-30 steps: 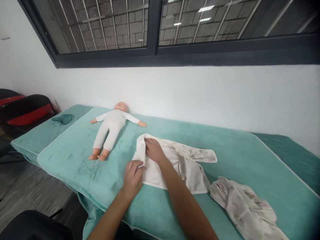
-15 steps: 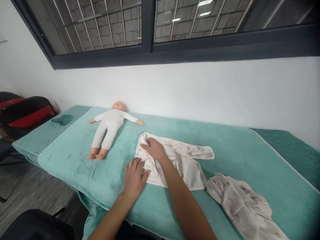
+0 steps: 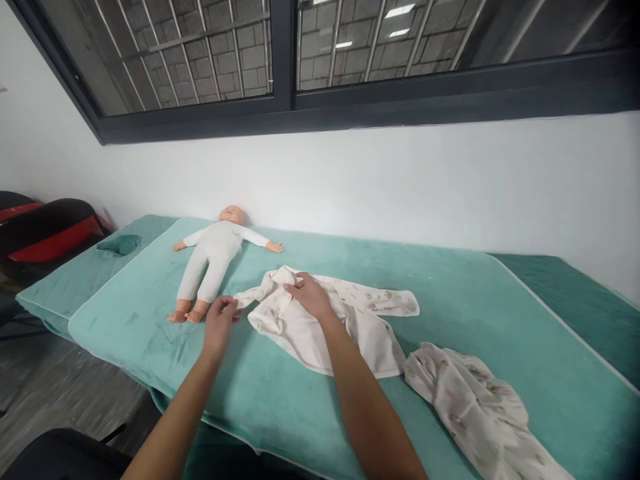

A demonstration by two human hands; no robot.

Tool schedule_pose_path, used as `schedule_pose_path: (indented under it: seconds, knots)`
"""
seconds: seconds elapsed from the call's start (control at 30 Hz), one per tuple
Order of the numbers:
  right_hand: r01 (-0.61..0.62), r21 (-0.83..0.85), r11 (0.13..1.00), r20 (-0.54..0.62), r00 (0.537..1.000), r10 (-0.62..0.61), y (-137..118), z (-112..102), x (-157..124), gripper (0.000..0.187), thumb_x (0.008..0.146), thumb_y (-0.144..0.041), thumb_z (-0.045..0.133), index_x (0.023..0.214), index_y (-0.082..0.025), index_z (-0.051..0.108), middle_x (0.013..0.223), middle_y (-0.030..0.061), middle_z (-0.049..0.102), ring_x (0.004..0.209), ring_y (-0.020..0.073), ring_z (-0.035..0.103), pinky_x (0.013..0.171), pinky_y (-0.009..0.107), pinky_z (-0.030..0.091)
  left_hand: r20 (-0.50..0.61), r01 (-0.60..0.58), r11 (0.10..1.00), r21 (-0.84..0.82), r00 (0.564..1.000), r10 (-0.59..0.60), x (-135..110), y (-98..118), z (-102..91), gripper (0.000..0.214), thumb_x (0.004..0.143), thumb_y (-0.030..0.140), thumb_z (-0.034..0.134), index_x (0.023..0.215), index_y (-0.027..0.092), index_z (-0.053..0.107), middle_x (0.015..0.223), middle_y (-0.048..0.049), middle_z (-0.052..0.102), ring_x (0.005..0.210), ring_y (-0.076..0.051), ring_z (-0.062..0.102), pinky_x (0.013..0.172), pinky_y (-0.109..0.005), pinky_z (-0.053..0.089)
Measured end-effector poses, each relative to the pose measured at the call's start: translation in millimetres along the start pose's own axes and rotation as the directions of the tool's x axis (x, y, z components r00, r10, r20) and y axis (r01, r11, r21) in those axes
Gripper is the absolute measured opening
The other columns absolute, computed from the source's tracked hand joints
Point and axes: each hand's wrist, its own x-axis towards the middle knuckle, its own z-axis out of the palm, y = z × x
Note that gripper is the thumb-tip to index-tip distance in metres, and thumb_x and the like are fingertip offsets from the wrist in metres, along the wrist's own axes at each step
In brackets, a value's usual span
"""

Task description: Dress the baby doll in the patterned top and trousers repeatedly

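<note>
A white baby shirt (image 3: 305, 340) with small printed figures lies spread on the green bed cover (image 3: 425, 267). My left hand (image 3: 220, 323) pinches the cuff of its left sleeve (image 3: 254, 294), which is drawn out toward the doll's feet. Resting on the upper part of the shirt, my right hand (image 3: 311, 298) has its fingers closed on the fabric; the fingertips are partly hidden. The other sleeve (image 3: 395, 301) stretches out to the right. A baby doll (image 3: 215, 248) in a white suit lies on its back farther left, arms spread, apart from both hands.
A crumpled printed baby garment (image 3: 480, 407) lies at the front right, against the shirt's hem. Behind the bed stands a white wall (image 3: 375, 180) under a dark window frame (image 3: 350, 110). Black and red chairs (image 3: 55, 237) stand at the left; a dark seat (image 3: 65, 453) is at the lower left.
My left hand has moved left from the shirt's body, pulling the sleeve out with it. The shirt's near left edge has spread. My right hand stays on the upper part; the view has shifted slightly.
</note>
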Motion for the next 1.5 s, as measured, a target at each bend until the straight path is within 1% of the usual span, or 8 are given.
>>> schedule_pose_path:
  seconds: [0.17, 0.3, 0.47, 0.57, 0.67, 0.9, 1.1, 1.5]
  knots:
    - [0.033, -0.163, 0.986, 0.01, 0.999, -0.032, -3, 4, -3, 0.037, 0.08, -0.034, 0.063, 0.117, -0.029, 0.06, 0.085, -0.0026, 0.066, 0.079, 0.0195, 0.062, 0.068, 0.028, 0.04, -0.312, -0.054, 0.989, -0.14, 0.95, 0.008, 47, -8, -20.7, 0.019, 0.08, 0.028, 0.059, 0.095, 0.019, 0.057, 0.096, -0.0047, 0.065, 0.09, -0.02, 0.068, 0.088, -0.041, 0.057]
    - [0.029, 0.168, 0.985, -0.045, 0.999, -0.022, -2, 6, 1, 0.032, 0.082, -0.031, 0.052, 0.113, -0.026, 0.059, 0.083, -0.003, 0.06, 0.077, 0.0174, 0.06, 0.069, 0.028, 0.048, -0.398, -0.266, 0.95, 0.161, 0.864, 0.309, 43, -14, -18.4, 0.025, 0.086, 0.028, 0.057, 0.11, 0.021, 0.057, 0.122, -0.0092, 0.063, 0.123, -0.023, 0.058, 0.107, -0.042, 0.048]
    - [-0.14, 0.498, 0.856, 0.113, 0.989, 0.096, -11, 6, -2, 0.034, 0.078, -0.035, 0.056, 0.11, -0.025, 0.058, 0.087, -0.0016, 0.061, 0.064, 0.0148, 0.059, 0.05, 0.025, 0.047, 0.133, -0.513, 0.792, 0.331, 0.856, 0.499, -21, -13, 12.1, 0.021, 0.098, 0.034, 0.051, 0.113, 0.024, 0.06, 0.118, -0.0075, 0.066, 0.115, -0.023, 0.062, 0.1, -0.041, 0.053]
    - [-0.141, 0.536, 0.832, 0.079, 0.99, 0.117, -14, 4, -5, 0.036, 0.076, -0.038, 0.06, 0.109, -0.024, 0.062, 0.077, -0.0025, 0.06, 0.058, 0.0138, 0.054, 0.044, 0.022, 0.039, 0.455, -0.673, 0.623, 0.398, 0.735, 0.503, -57, -14, 26.0, 0.028, 0.093, 0.032, 0.062, 0.12, 0.024, 0.061, 0.124, -0.0086, 0.065, 0.117, -0.027, 0.061, 0.101, -0.047, 0.052]
    - [-0.162, 0.561, 0.812, 0.065, 0.986, 0.151, -14, 1, -6, 0.036, 0.075, -0.04, 0.062, 0.107, -0.024, 0.064, 0.077, -0.002, 0.06, 0.061, 0.0144, 0.054, 0.045, 0.022, 0.038, 0.567, -0.737, 0.457, 0.498, 0.676, 0.471, -74, -20, 29.7, 0.045, 0.088, 0.02, 0.064, 0.133, 0.025, 0.056, 0.128, -0.0103, 0.061, 0.116, -0.03, 0.059, 0.097, -0.049, 0.054]
    - [-0.221, 0.626, 0.748, 0.136, 0.975, 0.175, -14, -3, -7, 0.037, 0.073, -0.038, 0.066, 0.108, -0.023, 0.066, 0.074, -0.0032, 0.059, 0.058, 0.0121, 0.051, 0.045, 0.021, 0.033, 0.491, -0.689, 0.366, 0.625, 0.712, 0.501, -66, -45, 19.4, 0.061, 0.08, -0.004, 0.043, 0.133, 0.023, 0.057, 0.118, -0.0107, 0.062, 0.104, -0.025, 0.062, 0.088, -0.041, 0.056]
    - [-0.24, 0.704, 0.669, 0.16, 0.971, 0.181, -11, -4, -6, 0.041, 0.071, -0.035, 0.071, 0.108, -0.021, 0.065, 0.067, -0.0055, 0.057, 0.055, 0.0106, 0.049, 0.047, 0.022, 0.034, 0.403, -0.57, 0.35, 0.743, 0.799, 0.446, -61, -52, 13.9, 0.037, 0.091, 0.012, 0.049, 0.124, 0.019, 0.064, 0.109, -0.01, 0.066, 0.095, -0.026, 0.064, 0.081, -0.04, 0.055]
    - [-0.126, 0.765, 0.632, 0.166, 0.986, -0.004, -12, 7, -4, 0.051, 0.075, -0.04, 0.076, 0.121, -0.023, 0.061, 0.078, -0.0032, 0.064, 0.069, 0.0138, 0.061, 0.065, 0.028, 0.05, 0.139, -0.543, 0.698, 0.467, 0.825, 0.548, -58, -66, 7.7, 0.019, 0.095, 0.031, 0.057, 0.102, 0.019, 0.07, 0.115, -0.0108, 0.062, 0.107, -0.026, 0.062, 0.094, -0.043, 0.053]
